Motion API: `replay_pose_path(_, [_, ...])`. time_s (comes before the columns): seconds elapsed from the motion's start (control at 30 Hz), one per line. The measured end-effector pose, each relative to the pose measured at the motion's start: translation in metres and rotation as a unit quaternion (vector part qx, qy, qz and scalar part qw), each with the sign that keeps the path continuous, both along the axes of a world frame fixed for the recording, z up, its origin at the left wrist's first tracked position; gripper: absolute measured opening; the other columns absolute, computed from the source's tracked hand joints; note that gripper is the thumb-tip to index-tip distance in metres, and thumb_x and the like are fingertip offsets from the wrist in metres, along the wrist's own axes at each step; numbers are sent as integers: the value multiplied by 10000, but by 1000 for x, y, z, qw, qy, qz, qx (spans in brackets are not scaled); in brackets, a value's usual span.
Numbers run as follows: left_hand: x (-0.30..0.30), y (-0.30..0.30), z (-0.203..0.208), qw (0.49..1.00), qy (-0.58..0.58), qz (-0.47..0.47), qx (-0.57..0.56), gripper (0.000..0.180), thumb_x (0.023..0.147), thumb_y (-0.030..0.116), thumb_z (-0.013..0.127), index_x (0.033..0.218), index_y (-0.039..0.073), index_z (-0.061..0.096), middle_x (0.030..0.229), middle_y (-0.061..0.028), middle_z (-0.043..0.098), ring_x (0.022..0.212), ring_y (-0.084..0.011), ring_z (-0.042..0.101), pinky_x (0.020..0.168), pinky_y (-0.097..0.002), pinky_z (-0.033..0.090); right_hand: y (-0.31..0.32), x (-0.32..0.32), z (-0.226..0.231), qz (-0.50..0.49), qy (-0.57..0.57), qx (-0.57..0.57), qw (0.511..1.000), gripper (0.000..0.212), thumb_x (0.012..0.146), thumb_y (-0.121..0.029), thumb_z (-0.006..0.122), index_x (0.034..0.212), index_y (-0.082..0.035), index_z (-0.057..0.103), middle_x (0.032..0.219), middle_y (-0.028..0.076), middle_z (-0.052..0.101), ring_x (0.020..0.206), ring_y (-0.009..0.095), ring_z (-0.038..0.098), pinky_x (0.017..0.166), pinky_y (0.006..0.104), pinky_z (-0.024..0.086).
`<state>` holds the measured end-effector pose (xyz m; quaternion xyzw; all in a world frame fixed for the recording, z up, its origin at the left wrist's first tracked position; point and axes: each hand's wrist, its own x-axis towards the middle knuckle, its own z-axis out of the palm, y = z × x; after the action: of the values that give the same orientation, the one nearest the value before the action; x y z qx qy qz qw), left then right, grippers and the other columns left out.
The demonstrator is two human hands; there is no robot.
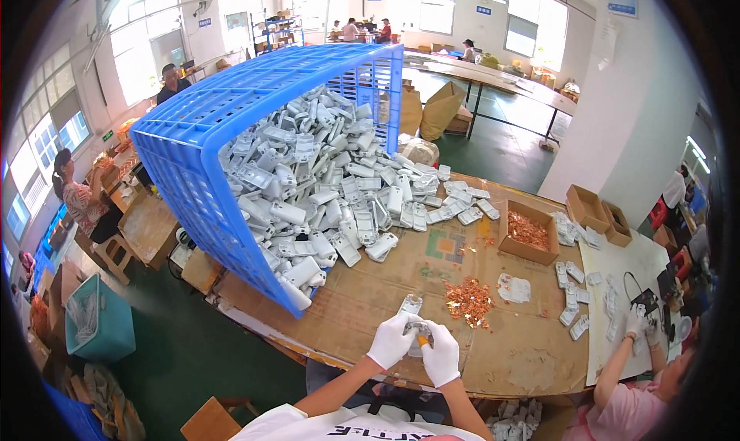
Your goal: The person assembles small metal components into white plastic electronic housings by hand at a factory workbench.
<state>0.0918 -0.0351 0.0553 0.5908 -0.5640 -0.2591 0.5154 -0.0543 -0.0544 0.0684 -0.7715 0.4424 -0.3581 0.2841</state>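
Observation:
Both my hands wear white gloves and meet at the front edge of the table. My left hand (391,341) is closed on a small grey casing (417,328), partly hidden by the fingers. My right hand (442,356), also closed, touches the casing and holds a small orange thing (422,340) whose kind I cannot make out. Just beyond my hands lies a white plastic casing (411,304). To their right is a loose heap of small copper-coloured metal pieces (469,302), with a flat whitish piece (514,288) beside it.
A big blue crate (231,94) lies tipped on its side, white casings (339,186) spilling onto the cardboard-covered table (362,287). A cardboard box (505,244) holds more copper-coloured pieces. More casings (570,294) lie on the right, near a co-worker's gloved hands (637,323).

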Motion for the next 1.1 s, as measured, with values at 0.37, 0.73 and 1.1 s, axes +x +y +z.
replay_pose_path(0.37, [-4, 1, -8, 996, 33, 34, 78, 176, 854, 71, 674, 1021, 33, 634, 942, -188, 689, 890, -350, 685, 756, -400, 534, 0, 9, -9, -8, 102, -98, 990, 404, 759, 2, 645, 1155, -68, 601, 927, 129, 619, 841, 340, 634, 713, 426, 519])
replay_pose_path(0.73, [7, -4, -2, 994, 55, -23, 92, 273, 888, 124, 647, 1155, 63, 648, 1047, -185, 698, 990, -341, 686, 825, -385, 541, 6, 12, -1, -75, 57, -91, 991, 464, 799, -11, 664, 1237, -155, 609, 1256, 126, 568, 917, 333, 683, 737, 412, 571])
replay_pose_path(1.1, [12, -2, -11, 984, 119, -55, 119, 424, 853, 88, 602, 1275, 51, 627, 1097, -191, 705, 966, -261, 706, 833, -346, 548, 3, 6, -16, -25, 141, -225, 964, 307, 791, -87, 694, 1088, -166, 691, 1308, 98, 554, 659, 250, 689, 571, 349, 575])
